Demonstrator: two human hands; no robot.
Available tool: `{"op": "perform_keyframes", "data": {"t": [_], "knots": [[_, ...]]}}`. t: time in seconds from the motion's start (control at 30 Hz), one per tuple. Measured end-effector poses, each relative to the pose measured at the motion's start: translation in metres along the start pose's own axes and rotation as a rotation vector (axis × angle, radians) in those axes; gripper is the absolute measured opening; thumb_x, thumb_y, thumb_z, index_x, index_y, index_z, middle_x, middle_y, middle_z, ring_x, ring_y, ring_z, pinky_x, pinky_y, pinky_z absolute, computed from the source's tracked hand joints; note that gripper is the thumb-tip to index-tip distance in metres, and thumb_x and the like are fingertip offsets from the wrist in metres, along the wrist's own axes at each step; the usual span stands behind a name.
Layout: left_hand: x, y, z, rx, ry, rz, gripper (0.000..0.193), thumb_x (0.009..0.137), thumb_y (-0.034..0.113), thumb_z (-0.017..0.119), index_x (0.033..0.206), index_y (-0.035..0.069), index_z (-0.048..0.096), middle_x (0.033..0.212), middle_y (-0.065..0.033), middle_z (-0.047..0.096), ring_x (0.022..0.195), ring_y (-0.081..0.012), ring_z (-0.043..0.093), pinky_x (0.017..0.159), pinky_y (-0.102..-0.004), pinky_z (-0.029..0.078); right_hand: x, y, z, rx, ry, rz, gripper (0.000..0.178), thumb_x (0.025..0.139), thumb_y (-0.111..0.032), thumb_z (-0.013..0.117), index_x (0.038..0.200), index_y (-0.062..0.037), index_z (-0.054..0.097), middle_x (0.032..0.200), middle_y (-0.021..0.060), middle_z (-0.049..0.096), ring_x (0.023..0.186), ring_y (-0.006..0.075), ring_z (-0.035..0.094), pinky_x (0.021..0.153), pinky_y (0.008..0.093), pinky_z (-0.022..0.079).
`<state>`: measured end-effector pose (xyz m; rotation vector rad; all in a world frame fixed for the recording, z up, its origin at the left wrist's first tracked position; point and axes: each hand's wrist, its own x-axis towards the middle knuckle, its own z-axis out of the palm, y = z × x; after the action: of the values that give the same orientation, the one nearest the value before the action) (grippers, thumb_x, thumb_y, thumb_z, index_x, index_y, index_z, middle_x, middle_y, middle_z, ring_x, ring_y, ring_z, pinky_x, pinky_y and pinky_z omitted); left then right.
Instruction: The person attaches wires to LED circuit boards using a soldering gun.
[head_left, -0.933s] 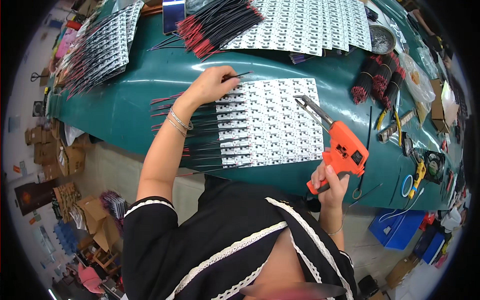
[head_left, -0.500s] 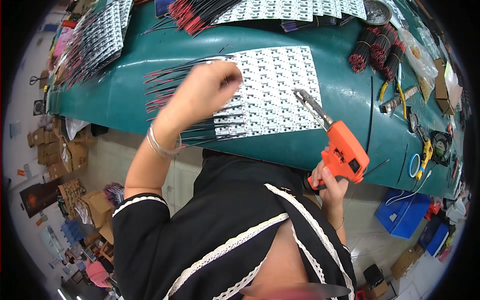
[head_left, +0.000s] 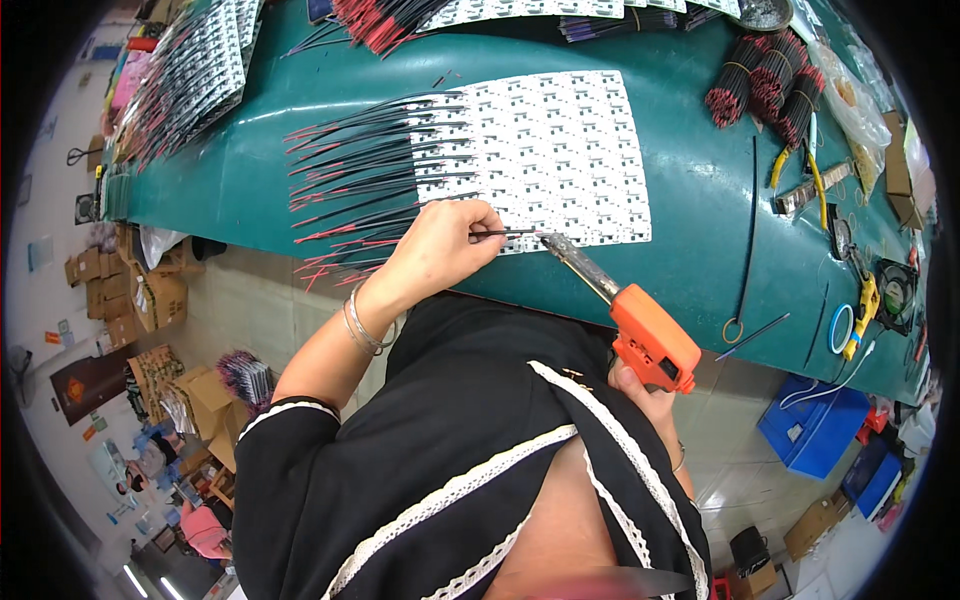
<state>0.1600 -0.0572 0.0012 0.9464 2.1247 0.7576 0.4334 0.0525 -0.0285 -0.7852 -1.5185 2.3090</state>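
A white sheet of small circuit boards (head_left: 570,140) lies in front of me, with rows of black wires (head_left: 365,160) with red ends fanning out over its left side. My left hand (head_left: 448,240) is closed in a pinch on a black wire (head_left: 515,232) over the sheet's near edge. The wire points right. My right hand (head_left: 645,392) grips the handle of an orange soldering gun (head_left: 655,335). Its metal tip meets or nearly meets the wire's end above the sheet; exact contact is too small to tell.
More board sheets with wires (head_left: 200,80) lie at the far left. Wire bundles (head_left: 775,80) sit at the far right, near yellow-handled pliers (head_left: 822,200), a small fan (head_left: 893,297) and a tape ring (head_left: 841,328). A blue bin (head_left: 812,425) stands below the table's right edge.
My left hand has come down and right to the sheet's near edge, where a wire shows in its fingers. The soldering gun has swung left and down, its tip now by the wire.
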Motion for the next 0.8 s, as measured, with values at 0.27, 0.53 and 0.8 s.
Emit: {"op": "perform_keyframes", "data": {"t": [0.27,0.53,0.8], "knots": [[0.001,0.003,0.007,0.024,0.012,-0.017,0.014,0.071,0.009,0.062,0.078,-0.004,0.062,0.065,-0.0081,0.061,0.06,-0.0105,0.057,0.058,-0.0239,0.047,-0.004,0.016,-0.005,-0.1,0.02,0.049,0.026,0.078,-0.015,0.064,0.098,-0.0002,0.055,0.071,-0.0002,0.054,0.06,0.0065,0.05,0.056,0.0214,0.041],[0.002,0.001,0.009,0.065,0.023,-0.015,0.015,0.071,0.01,0.062,0.078,-0.003,0.063,0.064,-0.0097,0.061,0.059,-0.0127,0.058,0.057,-0.0253,0.046,0.0,0.015,-0.003,-0.052,0.019,0.131,0.034,0.077,-0.015,0.065,0.105,-0.0003,0.052,0.078,0.0008,0.055,0.068,0.0075,0.051,0.062,0.0226,0.043],[0.003,0.004,0.009,0.107,0.024,-0.005,0.017,0.069,0.012,0.061,0.078,-0.003,0.063,0.064,-0.0113,0.061,0.059,-0.0157,0.059,0.058,-0.0268,0.046,-0.002,0.019,-0.007,-0.141,0.021,0.079,0.033,0.078,-0.017,0.065,0.103,-0.0004,0.053,0.08,0.0016,0.056,0.068,0.0077,0.052,0.062,0.0227,0.043]]}}
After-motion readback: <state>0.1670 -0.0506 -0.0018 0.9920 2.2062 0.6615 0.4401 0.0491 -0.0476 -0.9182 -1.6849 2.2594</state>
